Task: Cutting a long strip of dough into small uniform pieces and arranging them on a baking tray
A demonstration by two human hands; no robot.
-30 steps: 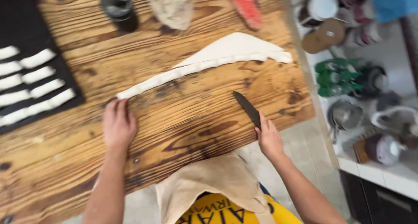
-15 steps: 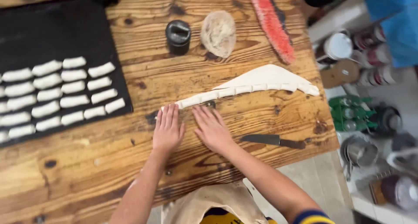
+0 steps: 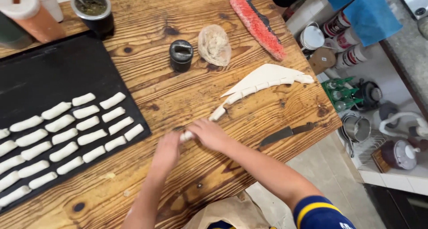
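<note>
My left hand [image 3: 166, 151] and my right hand [image 3: 208, 134] meet over a small cut piece of white dough [image 3: 187, 136] on the wooden table [image 3: 178, 95]; both touch it, blurred. Another cut piece [image 3: 217, 113] lies just beyond. A rolled strip of dough, scored into pieces, runs along the edge of a flat triangular dough sheet [image 3: 267, 75] at the right. A knife [image 3: 285, 133] lies flat on the table to the right of my hands. At the left, a black tray [image 3: 67, 68] carries several rows of rolled dough pieces [image 3: 84, 122].
A black round cutter [image 3: 181, 55], a crumpled net bag [image 3: 215, 44] and a red brush [image 3: 257, 24] lie at the far side. A dark cup [image 3: 94, 7] and bottles stand at the top left. The table's right edge drops to shelves with jars and kitchenware [image 3: 356, 95].
The knife went from my right hand onto the table. Both hands moved to the strip's left end, and pieces now lie separated from it. The camera view shifted right and closer.
</note>
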